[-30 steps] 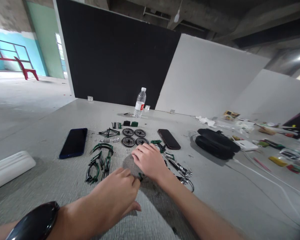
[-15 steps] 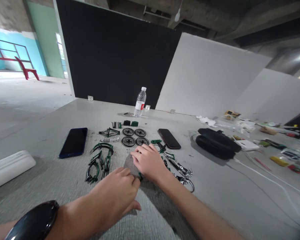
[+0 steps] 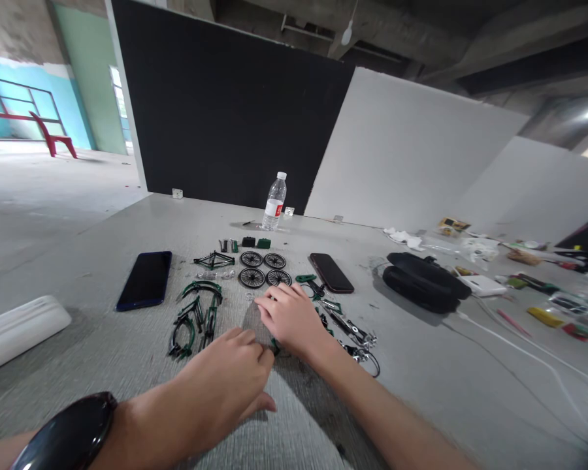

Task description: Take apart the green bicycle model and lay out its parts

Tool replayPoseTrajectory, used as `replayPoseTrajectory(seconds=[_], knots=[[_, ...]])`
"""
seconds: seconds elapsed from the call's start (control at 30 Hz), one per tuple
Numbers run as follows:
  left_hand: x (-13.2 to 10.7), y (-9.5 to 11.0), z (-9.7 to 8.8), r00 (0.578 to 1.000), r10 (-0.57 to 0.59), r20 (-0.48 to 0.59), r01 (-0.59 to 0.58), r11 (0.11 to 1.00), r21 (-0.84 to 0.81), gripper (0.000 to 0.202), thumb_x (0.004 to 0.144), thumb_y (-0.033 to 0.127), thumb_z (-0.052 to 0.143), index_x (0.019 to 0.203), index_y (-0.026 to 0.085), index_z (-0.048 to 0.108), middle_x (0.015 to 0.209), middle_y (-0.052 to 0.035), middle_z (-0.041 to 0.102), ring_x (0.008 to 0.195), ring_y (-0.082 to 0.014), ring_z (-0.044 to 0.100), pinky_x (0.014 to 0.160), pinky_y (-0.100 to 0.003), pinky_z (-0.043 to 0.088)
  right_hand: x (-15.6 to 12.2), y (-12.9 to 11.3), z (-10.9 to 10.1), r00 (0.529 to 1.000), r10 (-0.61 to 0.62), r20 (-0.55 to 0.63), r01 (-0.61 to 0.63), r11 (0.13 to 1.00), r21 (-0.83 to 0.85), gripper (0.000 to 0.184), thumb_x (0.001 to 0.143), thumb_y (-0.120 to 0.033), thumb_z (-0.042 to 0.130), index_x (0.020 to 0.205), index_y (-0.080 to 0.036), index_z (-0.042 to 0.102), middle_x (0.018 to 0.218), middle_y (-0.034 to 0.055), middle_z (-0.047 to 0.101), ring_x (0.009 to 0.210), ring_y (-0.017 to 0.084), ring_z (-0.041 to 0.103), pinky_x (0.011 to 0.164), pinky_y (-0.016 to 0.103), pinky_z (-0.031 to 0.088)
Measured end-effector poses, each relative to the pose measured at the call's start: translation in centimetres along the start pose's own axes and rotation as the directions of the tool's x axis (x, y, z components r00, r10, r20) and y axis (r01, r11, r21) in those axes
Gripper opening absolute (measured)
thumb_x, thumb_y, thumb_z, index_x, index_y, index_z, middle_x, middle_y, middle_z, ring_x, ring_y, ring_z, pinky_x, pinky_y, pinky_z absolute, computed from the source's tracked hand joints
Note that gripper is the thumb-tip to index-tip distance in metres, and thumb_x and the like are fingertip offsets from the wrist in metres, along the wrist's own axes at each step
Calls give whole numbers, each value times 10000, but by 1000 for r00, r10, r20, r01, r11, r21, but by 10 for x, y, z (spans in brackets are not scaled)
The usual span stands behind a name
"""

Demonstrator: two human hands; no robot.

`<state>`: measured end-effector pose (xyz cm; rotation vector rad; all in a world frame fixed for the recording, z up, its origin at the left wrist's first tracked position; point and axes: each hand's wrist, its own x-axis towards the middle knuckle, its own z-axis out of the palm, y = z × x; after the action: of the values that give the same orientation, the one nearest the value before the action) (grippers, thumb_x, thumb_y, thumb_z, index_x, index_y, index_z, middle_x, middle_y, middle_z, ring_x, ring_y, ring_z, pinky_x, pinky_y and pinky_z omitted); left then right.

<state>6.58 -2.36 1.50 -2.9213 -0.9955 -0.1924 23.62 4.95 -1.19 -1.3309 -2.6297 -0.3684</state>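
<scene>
My left hand [image 3: 225, 378] is low in the middle, back up, fingers curled under and thumb sticking out to the right. My right hand [image 3: 291, 320] is just beyond it, its fingers bent down toward the table. Whatever either hand may hold is hidden beneath the fingers. A small dark green part [image 3: 275, 346] shows between the two hands. Black spoked toy wheels [image 3: 251, 277] lie just past my right fingertips. Left of them is a dark bicycle frame [image 3: 214, 260], and nearer are green curved mudguard-like parts [image 3: 200, 288]. More black and silver parts [image 3: 350, 328] lie beyond my right forearm.
Phones flank the parts: a blue-edged phone [image 3: 146, 281] on the left and a dark phone [image 3: 331, 272] on the right. A water bottle [image 3: 274, 202] stands behind. Farther right are a black case [image 3: 424, 281], a white cable [image 3: 514, 349] and clutter. A white object [image 3: 22, 329] sits far left.
</scene>
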Motion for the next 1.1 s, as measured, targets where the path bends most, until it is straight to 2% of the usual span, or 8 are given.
replayPoseTrajectory(seconds=[0.2,0.33,0.8,1.1], knots=[[-1,0,-1,999,-1,37,1,1000,3,279,888,431,710,907,153,711,926,-56,700,867,-245,646,780,-350,446,0,0,1,999,30,24,-30,1000,-5,230,989,-217,482,1064,-223,699,1020,52,691,976,210,561,867,372,307],[-1,0,0,999,5,42,-5,1000,5,277,906,430,690,915,154,710,932,-54,699,875,-246,646,795,-354,450,0,-1,2,1000,13,-3,-13,1000,-6,219,982,-218,494,1062,-220,698,1031,52,683,974,212,558,880,380,301],[-1,0,1,1000,-4,7,5,1000,-10,257,874,418,727,877,162,709,885,-43,696,854,-237,643,776,-340,439,0,-3,3,1000,11,-25,-12,1000,-18,256,988,-219,481,1142,-226,685,1034,62,678,966,220,561,867,379,309],[-1,0,4,1000,-2,-14,2,1000,3,276,882,439,708,890,164,694,888,-46,694,857,-245,643,790,-353,447,1,-2,0,1000,9,-2,-9,1000,-11,252,995,-224,470,1126,-222,685,1030,65,682,964,219,563,858,377,310]])
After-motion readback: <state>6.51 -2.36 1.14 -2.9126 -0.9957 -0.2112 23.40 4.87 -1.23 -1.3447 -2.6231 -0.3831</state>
